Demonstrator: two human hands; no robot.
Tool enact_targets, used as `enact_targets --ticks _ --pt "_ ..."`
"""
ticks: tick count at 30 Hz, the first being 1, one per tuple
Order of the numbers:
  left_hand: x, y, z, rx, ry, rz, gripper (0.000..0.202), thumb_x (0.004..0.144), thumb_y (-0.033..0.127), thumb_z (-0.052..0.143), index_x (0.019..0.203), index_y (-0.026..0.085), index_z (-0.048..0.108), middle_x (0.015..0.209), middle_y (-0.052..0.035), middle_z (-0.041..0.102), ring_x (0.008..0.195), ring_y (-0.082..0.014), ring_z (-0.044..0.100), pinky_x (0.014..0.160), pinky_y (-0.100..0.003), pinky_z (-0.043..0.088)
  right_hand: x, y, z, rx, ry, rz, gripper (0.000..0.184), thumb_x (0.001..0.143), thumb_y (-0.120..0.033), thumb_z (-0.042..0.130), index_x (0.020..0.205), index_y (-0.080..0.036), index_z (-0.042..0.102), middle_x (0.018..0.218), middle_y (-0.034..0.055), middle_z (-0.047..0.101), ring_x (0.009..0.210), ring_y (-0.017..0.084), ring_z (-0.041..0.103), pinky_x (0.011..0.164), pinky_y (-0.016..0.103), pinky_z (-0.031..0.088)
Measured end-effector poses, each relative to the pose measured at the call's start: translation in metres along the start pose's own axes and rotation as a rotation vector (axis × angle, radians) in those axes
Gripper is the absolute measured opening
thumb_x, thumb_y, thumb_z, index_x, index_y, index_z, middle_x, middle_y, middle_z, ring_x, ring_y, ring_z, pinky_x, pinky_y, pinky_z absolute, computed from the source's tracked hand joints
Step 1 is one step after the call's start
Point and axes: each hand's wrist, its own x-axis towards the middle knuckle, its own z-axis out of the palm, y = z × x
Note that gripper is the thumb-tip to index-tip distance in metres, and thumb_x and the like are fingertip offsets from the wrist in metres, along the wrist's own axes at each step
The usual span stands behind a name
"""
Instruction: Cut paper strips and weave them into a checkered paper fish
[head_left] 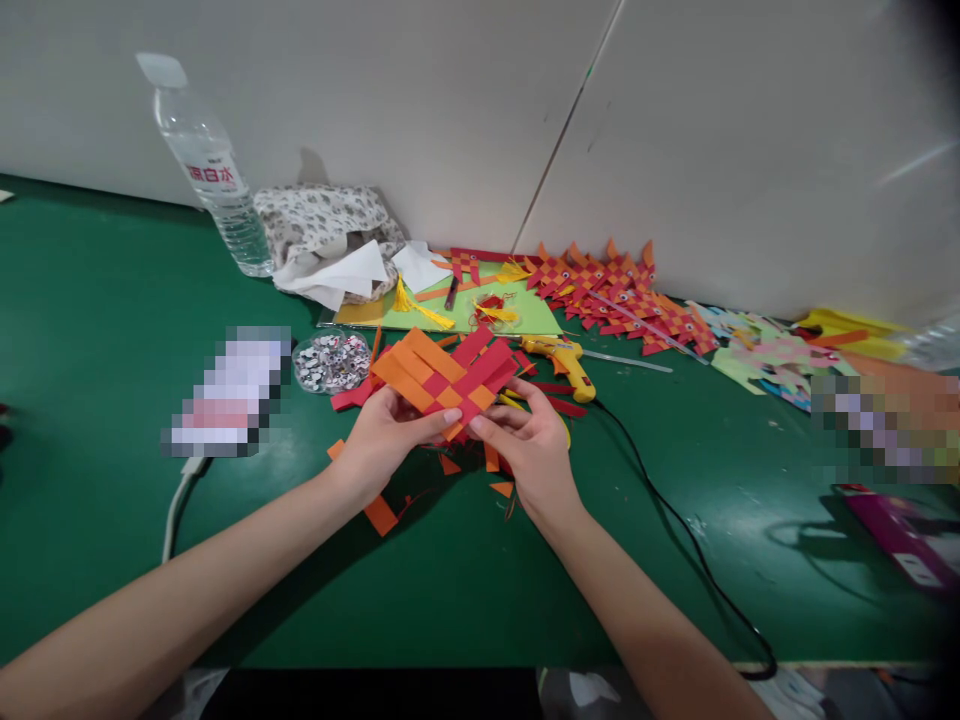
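Between my two hands is a woven paper piece [448, 378] made of orange and red strips, its checkered corner toward me and loose strip ends fanning away. My left hand [382, 440] pinches its lower left side, thumb on top. On the lower right side my right hand [534, 440] grips it, thumb near the bottom corner and fingers underneath. Below and around the piece lie orange paper scraps [381, 515] and red strips, partly hidden by my hands. Just beyond my right hand rests a yellow glue gun [564, 366] with a black cord.
A tray of googly eyes [332, 362] and a phone [232, 385] with a cable lie left. Behind stand a water bottle [214, 175] and a patterned tissue pouch [330, 225]. Finished red-orange paper fish [615, 290] are piled along the wall; a purple box [896, 535] sits far right.
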Motion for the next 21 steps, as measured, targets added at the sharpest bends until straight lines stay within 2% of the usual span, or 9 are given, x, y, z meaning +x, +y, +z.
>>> enact_targets --ticks 7,10,14,18,21 --pt "-0.0016 0.0014 0.0030 0.003 0.005 0.043 0.043 0.064 0.024 0.079 0.101 0.014 0.060 0.108 -0.0085 0.070 0.092 -0.0193 0.067 0.079 -0.029 0.054 0.0008 0.0030 -0.0015 0.017 -0.022 0.011 0.058 0.058 -0.027 0.081 0.106 -0.023 0.048 0.069 -0.0041 0.070 0.067 0.017 0.068 0.075 0.035 0.056" --pt "-0.0022 0.0011 0.0032 0.022 0.004 0.050 0.043 0.063 0.025 0.079 0.100 0.014 0.060 0.105 -0.0083 0.070 0.089 -0.0198 0.067 0.075 -0.029 0.055 -0.0004 0.0014 -0.0004 -0.002 -0.010 -0.031 0.054 0.059 -0.025 0.080 0.103 -0.023 0.049 0.062 -0.0065 0.067 0.061 0.014 0.066 0.069 0.031 0.056" --pt "-0.0019 0.0016 0.0026 0.031 0.020 0.040 0.044 0.062 0.026 0.080 0.099 0.014 0.060 0.103 -0.0086 0.071 0.085 -0.0196 0.068 0.069 -0.028 0.055 -0.0023 -0.0007 0.0014 -0.007 0.003 -0.040 0.056 0.058 -0.025 0.081 0.103 -0.024 0.048 0.065 -0.0054 0.069 0.062 0.015 0.067 0.068 0.031 0.056" --pt "-0.0011 0.0023 0.0020 0.003 0.039 0.043 0.042 0.062 0.026 0.080 0.097 0.013 0.061 0.104 -0.0091 0.071 0.086 -0.0194 0.068 0.072 -0.028 0.055 -0.0028 0.0001 0.0009 -0.017 -0.010 -0.033 0.055 0.058 -0.027 0.081 0.104 -0.023 0.051 0.073 -0.0021 0.071 0.070 0.018 0.069 0.072 0.033 0.056" --pt "-0.0007 0.0020 0.0017 -0.009 0.042 0.040 0.044 0.062 0.026 0.081 0.099 0.013 0.061 0.104 -0.0093 0.071 0.088 -0.0199 0.068 0.075 -0.029 0.055 -0.0029 0.0008 -0.0002 -0.039 -0.020 -0.034 0.052 0.060 -0.027 0.080 0.104 -0.023 0.052 0.071 -0.0026 0.071 0.068 0.017 0.069 0.070 0.031 0.055"
